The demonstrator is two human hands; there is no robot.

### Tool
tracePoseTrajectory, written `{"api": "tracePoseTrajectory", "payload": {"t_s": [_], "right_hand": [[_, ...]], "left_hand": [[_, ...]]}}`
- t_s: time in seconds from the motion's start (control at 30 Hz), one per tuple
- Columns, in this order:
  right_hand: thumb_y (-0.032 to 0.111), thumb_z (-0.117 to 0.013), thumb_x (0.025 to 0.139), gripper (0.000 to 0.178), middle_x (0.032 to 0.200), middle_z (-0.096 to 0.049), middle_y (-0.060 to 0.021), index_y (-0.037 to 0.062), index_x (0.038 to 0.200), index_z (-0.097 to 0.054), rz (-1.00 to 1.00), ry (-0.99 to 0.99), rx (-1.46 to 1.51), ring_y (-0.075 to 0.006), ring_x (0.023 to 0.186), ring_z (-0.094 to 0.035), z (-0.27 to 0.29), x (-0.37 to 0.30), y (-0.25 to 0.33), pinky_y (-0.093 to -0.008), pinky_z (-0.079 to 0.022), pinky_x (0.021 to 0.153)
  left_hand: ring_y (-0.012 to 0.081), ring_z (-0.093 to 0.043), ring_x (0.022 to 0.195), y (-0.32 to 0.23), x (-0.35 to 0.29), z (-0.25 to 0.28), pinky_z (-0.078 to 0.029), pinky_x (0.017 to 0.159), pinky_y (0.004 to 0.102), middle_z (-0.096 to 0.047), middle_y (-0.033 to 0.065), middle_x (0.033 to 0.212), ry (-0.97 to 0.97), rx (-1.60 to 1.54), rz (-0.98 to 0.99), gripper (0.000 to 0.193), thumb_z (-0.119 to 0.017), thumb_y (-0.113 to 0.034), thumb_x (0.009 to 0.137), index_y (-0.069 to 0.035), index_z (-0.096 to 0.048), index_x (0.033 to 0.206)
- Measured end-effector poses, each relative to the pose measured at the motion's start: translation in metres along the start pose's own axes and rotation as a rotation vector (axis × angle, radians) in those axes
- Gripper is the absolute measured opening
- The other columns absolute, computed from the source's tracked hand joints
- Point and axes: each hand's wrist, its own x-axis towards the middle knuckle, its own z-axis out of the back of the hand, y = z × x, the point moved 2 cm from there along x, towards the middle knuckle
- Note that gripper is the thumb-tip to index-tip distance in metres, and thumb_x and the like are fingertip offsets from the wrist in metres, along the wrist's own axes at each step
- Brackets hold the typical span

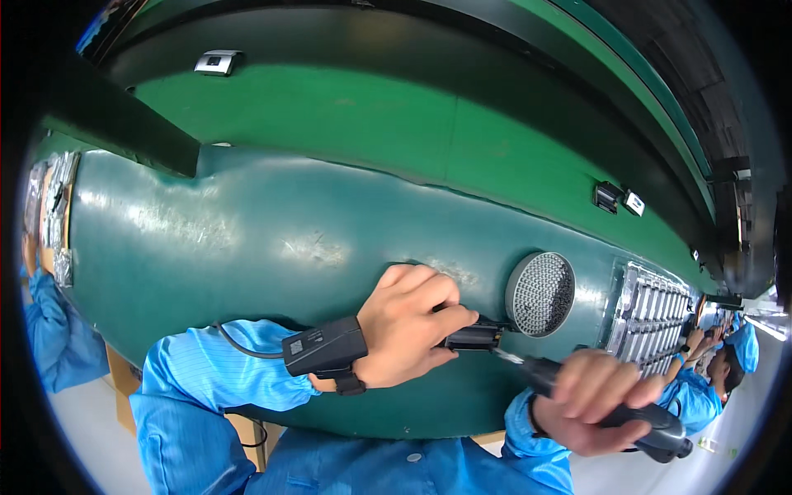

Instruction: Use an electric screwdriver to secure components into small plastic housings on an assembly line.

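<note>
My left hand (408, 326) rests on the green bench top and pinches a small black rectangular part (473, 337) between thumb and fingers. My right hand (596, 403) is wrapped round a dark electric screwdriver (540, 374), slightly smeared by motion. The driver's bit points left and ends close to the right end of the black part; whether it touches cannot be made out. Just beyond the part stands a round grey dish (513, 299) with a grid of small holes or pieces inside. A black box (325, 348) is strapped to my left wrist, with a cable along the sleeve.
To the right lies a clear tray (612, 334) with rows of dark parts. Beyond the bench runs a green belt (396, 124) carrying a silver-and-black piece (218, 63), a black part (606, 196) and a white piece (634, 203). People in blue work at right (697, 396) and left (62, 334).
</note>
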Motion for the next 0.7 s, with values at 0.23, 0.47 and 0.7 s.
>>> {"api": "tracePoseTrajectory", "payload": {"t_s": [0.23,0.47,0.7], "right_hand": [[0.03,-0.068,0.101,0.036,0.07,-0.059,-0.0055,0.0057,0.11,-0.043,-0.108,0.154,-0.049,-0.0172,0.05,-0.059,-0.016,-0.021,-0.039,-0.034,-0.054,0.046],[0.028,-0.069,0.1,0.037,0.067,-0.058,-0.0056,0.0035,0.108,-0.043,-0.068,0.207,-0.038,-0.0175,0.051,-0.059,-0.018,-0.026,-0.044,-0.0342,-0.055,0.045],[0.026,-0.072,0.098,0.037,0.07,-0.059,-0.0067,0.0032,0.107,-0.044,-0.092,0.234,-0.024,-0.0188,0.052,-0.06,-0.019,-0.028,-0.052,-0.0349,-0.055,0.046]], "left_hand": [[0.0223,-0.059,0.103,0.004,-0.003,0.0,-0.044,0.092,0.0394,-0.056,-0.0003,0.101,-0.004,0.005,0.016,0.059,-0.092,-0.018,0.052,-0.015,-0.077,0.108],[0.0213,-0.058,0.103,0.004,-0.004,0.0,-0.044,0.093,0.0393,-0.057,-0.0009,0.101,0.018,-0.013,0.011,0.059,-0.092,-0.016,0.052,-0.015,-0.077,0.108],[0.0211,-0.058,0.104,0.006,-0.005,0.002,-0.044,0.093,0.0392,-0.057,-0.0007,0.102,0.028,-0.012,0.02,0.061,-0.092,-0.017,0.05,-0.015,-0.077,0.109]]}}
